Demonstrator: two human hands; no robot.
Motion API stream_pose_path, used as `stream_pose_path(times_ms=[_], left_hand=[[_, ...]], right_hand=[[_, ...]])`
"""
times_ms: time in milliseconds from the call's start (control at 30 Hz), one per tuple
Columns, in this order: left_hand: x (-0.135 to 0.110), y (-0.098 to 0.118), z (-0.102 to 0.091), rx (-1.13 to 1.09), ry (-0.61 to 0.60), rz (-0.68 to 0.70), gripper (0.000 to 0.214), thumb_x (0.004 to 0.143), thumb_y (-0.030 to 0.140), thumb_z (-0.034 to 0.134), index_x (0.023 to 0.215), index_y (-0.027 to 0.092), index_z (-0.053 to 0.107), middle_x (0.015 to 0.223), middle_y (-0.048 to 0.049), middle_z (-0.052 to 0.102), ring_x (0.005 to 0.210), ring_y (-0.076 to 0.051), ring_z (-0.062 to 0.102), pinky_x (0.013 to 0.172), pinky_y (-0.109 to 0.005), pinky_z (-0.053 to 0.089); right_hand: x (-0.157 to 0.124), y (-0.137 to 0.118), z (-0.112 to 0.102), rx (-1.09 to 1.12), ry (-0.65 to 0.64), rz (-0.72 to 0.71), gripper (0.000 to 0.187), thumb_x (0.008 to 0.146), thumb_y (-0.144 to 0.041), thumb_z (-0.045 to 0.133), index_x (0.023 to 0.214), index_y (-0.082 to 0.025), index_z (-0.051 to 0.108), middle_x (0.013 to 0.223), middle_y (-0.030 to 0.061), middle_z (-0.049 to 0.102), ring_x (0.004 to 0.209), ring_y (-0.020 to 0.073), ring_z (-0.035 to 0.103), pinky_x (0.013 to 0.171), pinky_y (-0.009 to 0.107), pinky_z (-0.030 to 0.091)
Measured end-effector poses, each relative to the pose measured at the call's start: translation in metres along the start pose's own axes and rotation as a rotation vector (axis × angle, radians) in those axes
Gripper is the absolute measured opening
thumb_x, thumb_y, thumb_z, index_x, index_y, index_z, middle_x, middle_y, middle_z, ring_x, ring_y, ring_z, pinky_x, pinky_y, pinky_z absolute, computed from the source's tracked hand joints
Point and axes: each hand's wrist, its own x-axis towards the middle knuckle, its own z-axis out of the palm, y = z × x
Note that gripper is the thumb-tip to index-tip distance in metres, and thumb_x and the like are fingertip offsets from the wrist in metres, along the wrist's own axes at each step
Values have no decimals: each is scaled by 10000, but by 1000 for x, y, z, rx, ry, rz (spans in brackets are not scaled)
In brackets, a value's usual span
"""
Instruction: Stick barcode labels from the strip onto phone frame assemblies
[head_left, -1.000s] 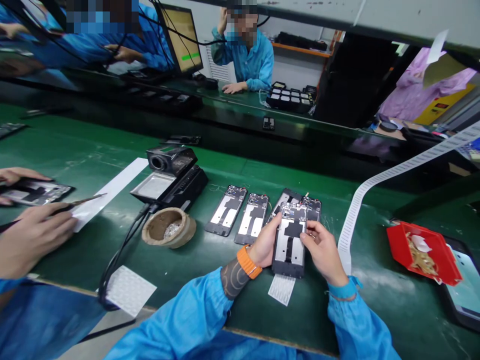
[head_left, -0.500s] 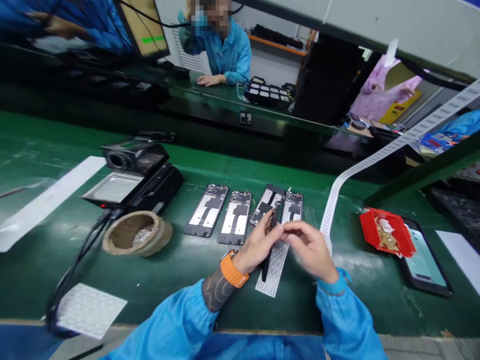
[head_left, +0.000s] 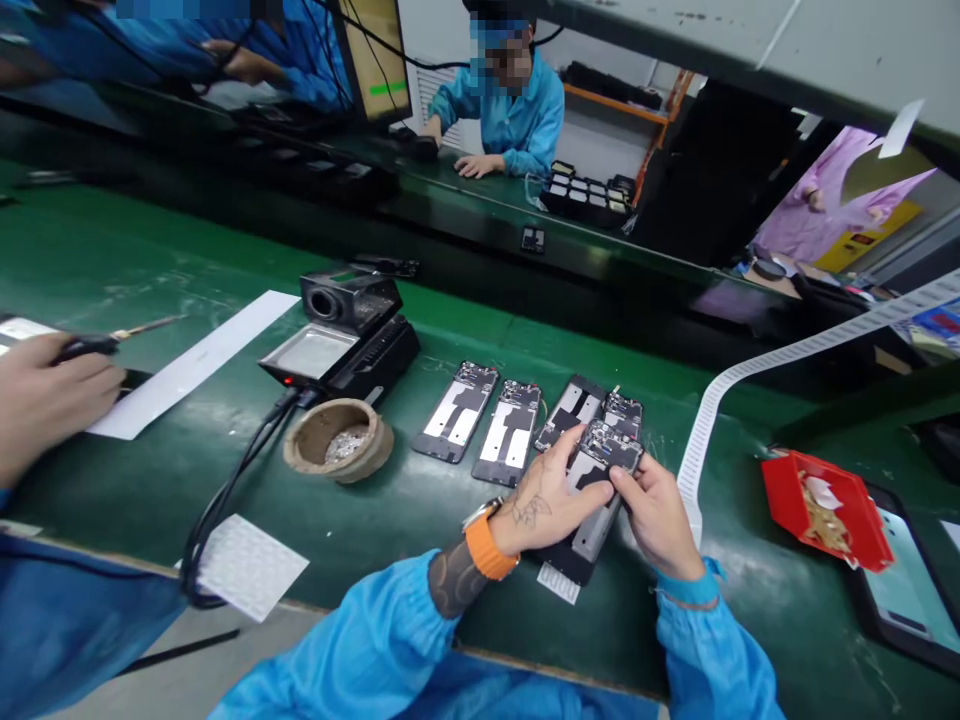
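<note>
Between both hands I hold an opened phone body [head_left: 592, 520], tilted, its inner side with black board parts and a silver-grey panel facing up. My left hand [head_left: 551, 490] grips its left edge, the thumb lying over the panel. On the right edge, my right hand [head_left: 660, 515] has its thumb near the upper board. Just behind the held phone lie two more opened phones, one at the left [head_left: 571, 408] and one partly covered [head_left: 624, 410]. Two others, a nearer one [head_left: 507, 432] and a farther one [head_left: 456, 412], rest to the left. A printed label sheet [head_left: 559, 583] shows beneath the held phone.
Left stand a black soldering device [head_left: 352, 330] and a clay-coloured bowl [head_left: 300, 455]. Another person's hand [head_left: 60, 400] holds a soldering-iron-like tool at far left. Right are a label strip [head_left: 701, 430], a red bin [head_left: 795, 510] and a tablet-like device [head_left: 911, 580]. A co-worker [head_left: 525, 110] sits opposite.
The held phone has turned from edge-on to inner side up, and my right hand now grips its right edge. The view has swung left, bringing another person's hand into sight.
</note>
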Motion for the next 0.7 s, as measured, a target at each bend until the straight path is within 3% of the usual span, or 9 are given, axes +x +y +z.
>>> stream_pose_path(times_ms=[100, 233, 467, 700], left_hand=[[7, -2, -4, -130, -40, -39, 466, 793, 281, 680, 1224, 160, 552, 1100, -101, 676, 996, -234, 638, 909, -369, 487], [11, -2, -4, -205, -8, -120, 372, 791, 296, 665, 1115, 154, 550, 904, -40, 658, 723, -141, 608, 691, -274, 477], [11, -1, -2, -115, 49, -67, 159, 812, 303, 630, 851, 160, 574, 797, -12, 608, 717, -120, 564, 646, -225, 447], [10, -1, -2, -77, 53, -40, 158, 826, 305, 612, 815, 160, 549, 788, -13, 592, 689, -108, 533, 600, -205, 431]], right_hand=[[0, 3, -2, 34, -16, 10, 383, 852, -439, 712, 1157, -214, 654, 1169, 86, 726, 1073, 260, 675, 988, 437, 518], [-1, 6, -2, 48, -36, 15, 393, 854, -432, 712, 1178, -220, 645, 1184, 86, 719, 1065, 258, 678, 980, 437, 528], [-3, 2, 0, 13, -56, 11, 359, 857, -423, 710, 1143, -214, 653, 1170, 89, 722, 1055, 260, 679, 935, 420, 551], [-5, 1, 2, 7, -59, 15, 355, 850, -432, 717, 1123, -210, 664, 1136, 85, 734, 1015, 246, 688, 909, 396, 556]])
